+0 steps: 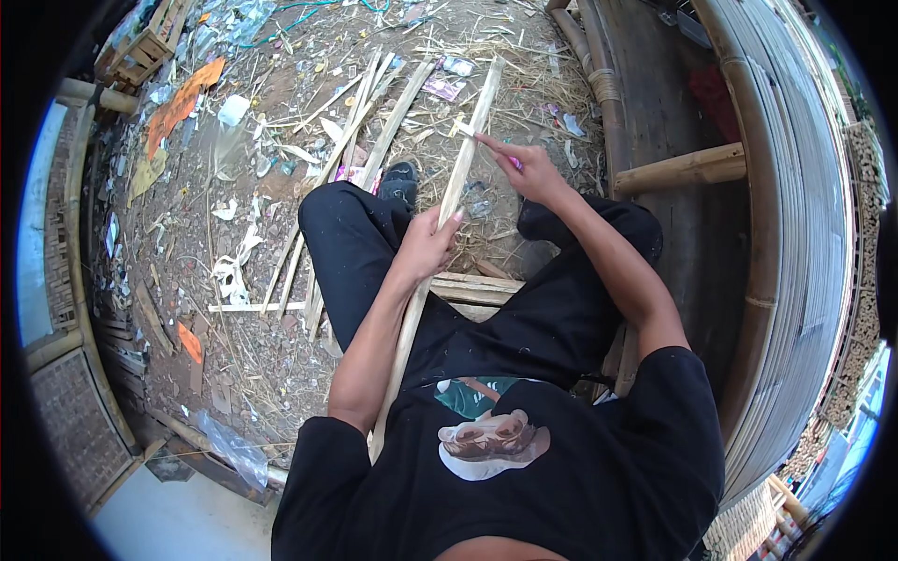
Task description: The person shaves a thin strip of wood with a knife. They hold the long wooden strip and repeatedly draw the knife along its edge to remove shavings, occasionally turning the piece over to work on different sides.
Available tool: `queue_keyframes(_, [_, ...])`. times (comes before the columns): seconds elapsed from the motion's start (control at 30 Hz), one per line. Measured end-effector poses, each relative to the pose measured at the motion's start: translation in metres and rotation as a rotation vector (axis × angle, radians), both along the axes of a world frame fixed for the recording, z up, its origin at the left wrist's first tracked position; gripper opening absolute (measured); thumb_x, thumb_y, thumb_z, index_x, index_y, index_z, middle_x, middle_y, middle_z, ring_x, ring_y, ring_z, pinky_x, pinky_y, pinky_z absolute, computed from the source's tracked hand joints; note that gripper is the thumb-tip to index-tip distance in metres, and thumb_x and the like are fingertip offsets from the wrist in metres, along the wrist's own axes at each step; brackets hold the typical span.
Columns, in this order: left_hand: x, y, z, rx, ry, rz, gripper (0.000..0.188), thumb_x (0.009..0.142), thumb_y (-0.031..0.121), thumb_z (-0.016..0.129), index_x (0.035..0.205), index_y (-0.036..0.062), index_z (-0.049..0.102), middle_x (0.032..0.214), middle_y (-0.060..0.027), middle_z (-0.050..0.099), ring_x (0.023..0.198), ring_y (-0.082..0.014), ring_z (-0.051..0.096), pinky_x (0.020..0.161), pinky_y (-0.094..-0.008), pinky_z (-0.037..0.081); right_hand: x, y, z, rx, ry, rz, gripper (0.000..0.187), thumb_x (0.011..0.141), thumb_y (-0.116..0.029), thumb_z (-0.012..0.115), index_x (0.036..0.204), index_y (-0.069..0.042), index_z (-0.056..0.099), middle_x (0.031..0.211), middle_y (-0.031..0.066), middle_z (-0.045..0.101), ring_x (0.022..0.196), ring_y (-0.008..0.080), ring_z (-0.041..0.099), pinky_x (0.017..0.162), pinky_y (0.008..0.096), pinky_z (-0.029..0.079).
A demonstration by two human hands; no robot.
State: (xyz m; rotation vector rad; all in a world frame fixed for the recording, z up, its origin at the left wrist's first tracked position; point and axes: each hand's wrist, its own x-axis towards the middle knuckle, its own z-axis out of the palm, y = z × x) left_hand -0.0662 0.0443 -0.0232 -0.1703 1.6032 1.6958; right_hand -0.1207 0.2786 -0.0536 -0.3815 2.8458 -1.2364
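A long pale bamboo strip (465, 164) runs slantwise from beside my left side, over my lap, to above the littered ground ahead. My left hand (430, 245) is wrapped round its middle, thumb along the strip. Nearer the far end, my right hand (531, 173) is closed, with its index finger stretched toward the strip's right edge. A small pale flat piece (464, 128) lies across the strip at that fingertip; whether it is a blade or a shaving I cannot tell. What the other right fingers hold is hidden, though a bit of pink shows beneath them.
Several more bamboo strips (398, 117) lie on the ground ahead and left of my knee. Plastic scraps and an orange sheet (184, 103) litter the dirt. A bamboo-framed structure (683, 168) stands close on my right; a wooden crate (140, 54) is at the far left.
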Motion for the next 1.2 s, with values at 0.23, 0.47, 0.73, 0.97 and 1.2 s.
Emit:
queue_keyframes(0.23, [0.001, 0.001, -0.005, -0.021, 0.012, -0.005, 0.021, 0.101, 0.027, 0.050, 0.090, 0.0089, 0.048, 0.057, 0.0076, 0.033, 0.039, -0.0019, 0.026, 0.034, -0.0214, 0.022, 0.005, -0.006, -0.001, -0.137, 0.039, 0.063, 0.040, 0.093, -0.011, 0.057, 0.131, -0.024, 0.059, 0.052, 0.0121, 0.046, 0.045, 0.0129, 0.040, 0.049, 0.0306, 0.040])
queue_keyframes(0.47, [0.003, -0.001, -0.012, -0.064, 0.058, 0.001, 0.020, 0.100, 0.027, 0.051, 0.092, 0.0090, 0.049, 0.057, 0.0079, 0.033, 0.039, -0.0016, 0.027, 0.034, -0.0212, 0.021, 0.016, -0.019, -0.001, -0.223, 0.013, 0.158, 0.037, 0.092, -0.009, 0.057, 0.127, -0.019, 0.062, 0.053, 0.0121, 0.048, 0.045, 0.0124, 0.040, 0.048, 0.0307, 0.040])
queue_keyframes(0.73, [-0.003, 0.003, 0.003, -0.006, 0.011, 0.008, 0.020, 0.101, 0.028, 0.050, 0.092, 0.0096, 0.048, 0.055, 0.0086, 0.031, 0.038, -0.0012, 0.025, 0.033, -0.0213, 0.019, 0.023, -0.021, 0.003, -0.033, 0.114, 0.128, 0.047, 0.090, -0.010, 0.059, 0.136, -0.018, 0.053, 0.058, 0.0097, 0.047, 0.051, 0.0237, 0.053, 0.053, 0.0357, 0.043])
queue_keyframes(0.97, [-0.006, 0.004, 0.006, 0.059, -0.023, 0.023, 0.020, 0.101, 0.027, 0.050, 0.092, 0.0090, 0.048, 0.056, 0.0080, 0.032, 0.038, -0.0014, 0.024, 0.033, -0.0207, 0.019, 0.019, -0.018, 0.008, -0.086, 0.204, 0.061, 0.041, 0.089, -0.013, 0.062, 0.128, -0.024, 0.061, 0.063, 0.0087, 0.050, 0.056, 0.0237, 0.053, 0.055, 0.0369, 0.043])
queue_keyframes(1.2, [-0.006, 0.003, 0.013, 0.052, -0.030, 0.033, 0.020, 0.101, 0.026, 0.049, 0.092, 0.0086, 0.047, 0.056, 0.0080, 0.030, 0.038, -0.0014, 0.024, 0.033, -0.0208, 0.018, 0.013, -0.016, 0.001, -0.005, 0.256, 0.040, 0.038, 0.089, -0.014, 0.062, 0.126, -0.026, 0.063, 0.061, 0.0073, 0.049, 0.055, 0.0222, 0.052, 0.054, 0.0357, 0.043])
